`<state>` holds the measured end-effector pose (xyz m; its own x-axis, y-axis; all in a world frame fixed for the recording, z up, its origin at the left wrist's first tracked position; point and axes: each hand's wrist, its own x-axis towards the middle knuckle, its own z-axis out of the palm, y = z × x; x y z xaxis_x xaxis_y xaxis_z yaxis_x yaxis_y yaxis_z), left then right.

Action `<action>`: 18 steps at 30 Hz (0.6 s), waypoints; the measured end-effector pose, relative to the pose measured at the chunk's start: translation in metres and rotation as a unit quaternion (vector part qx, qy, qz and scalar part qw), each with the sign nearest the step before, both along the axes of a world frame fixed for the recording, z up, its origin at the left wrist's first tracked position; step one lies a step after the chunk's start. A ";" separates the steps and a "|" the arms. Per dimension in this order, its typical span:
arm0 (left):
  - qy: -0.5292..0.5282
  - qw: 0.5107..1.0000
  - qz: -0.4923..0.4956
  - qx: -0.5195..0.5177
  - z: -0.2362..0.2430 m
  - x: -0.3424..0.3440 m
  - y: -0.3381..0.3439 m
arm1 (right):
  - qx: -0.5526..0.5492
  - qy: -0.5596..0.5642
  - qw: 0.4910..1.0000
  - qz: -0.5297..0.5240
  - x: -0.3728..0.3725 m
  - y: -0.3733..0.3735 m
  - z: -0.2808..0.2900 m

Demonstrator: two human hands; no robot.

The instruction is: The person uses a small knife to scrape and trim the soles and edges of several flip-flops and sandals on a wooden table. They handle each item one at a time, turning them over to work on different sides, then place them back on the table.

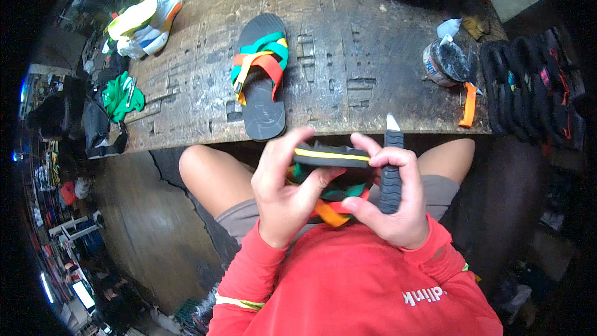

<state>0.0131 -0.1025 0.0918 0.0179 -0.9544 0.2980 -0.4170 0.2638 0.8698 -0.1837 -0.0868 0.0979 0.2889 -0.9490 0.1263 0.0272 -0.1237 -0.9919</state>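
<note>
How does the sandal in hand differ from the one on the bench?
Bench sandal: lies on the bench, footbed up. Held sandal: in the left hand, edge toward the camera.
Held sandal shows a yellow edge stripe; bench sandal shows none.
Both: green and red-orange straps.

A sneaker (163,17) lies by the tabletop's (205,56) left edge; a tub (449,64) by its right; an orange strip (469,107), near-right corner.
</note>
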 end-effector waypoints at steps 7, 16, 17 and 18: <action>0.018 0.998 -0.048 -0.027 -0.002 -0.017 0.015 | -0.134 0.048 0.980 -0.142 0.008 -0.017 -0.008; 0.296 0.941 -0.162 0.039 -0.028 -0.022 0.011 | -0.299 0.129 0.941 -0.096 -0.005 -0.004 0.006; 0.316 0.934 -0.148 0.071 -0.028 -0.026 0.013 | -0.304 0.131 0.938 -0.101 -0.003 -0.003 0.006; 0.333 0.927 -0.139 0.098 -0.027 -0.029 0.015 | -0.310 0.132 0.935 -0.113 -0.001 -0.002 0.006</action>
<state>-0.0155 -0.0879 0.0652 -0.1189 -0.9843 0.1302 0.2905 0.0909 0.9525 -0.1849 -0.0887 0.1039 0.1880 -0.7576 0.6251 -0.3049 -0.6500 -0.6961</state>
